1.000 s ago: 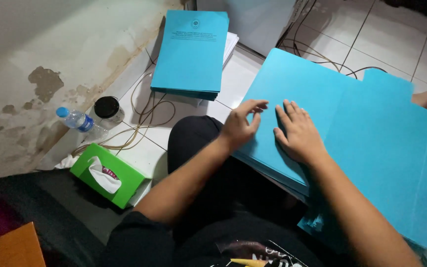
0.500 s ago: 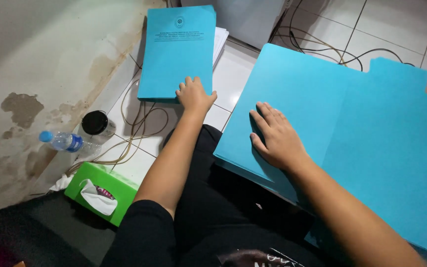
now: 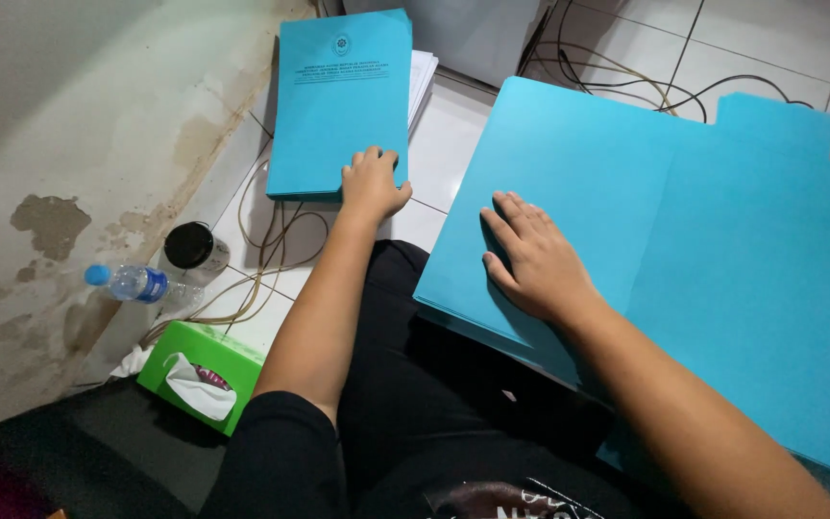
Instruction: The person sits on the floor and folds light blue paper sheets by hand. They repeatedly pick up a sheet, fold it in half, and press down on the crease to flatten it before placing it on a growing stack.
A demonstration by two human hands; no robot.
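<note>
Blue booklet stack (image 3: 338, 101) on floor by wall, printed emblem on top | left hand (image 3: 373, 185) fingers curled on its near corner | right hand (image 3: 535, 258) flat, fingers spread, on big blue sheets (image 3: 684, 240) | green tissue box (image 3: 202, 373) near left.

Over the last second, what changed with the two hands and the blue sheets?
The left hand left the large blue sheets on the lap, reached forward and now grips the near corner of the printed blue stack on the floor. The right hand stayed flat on the large sheets. Bottle and tissue box unchanged.
</note>
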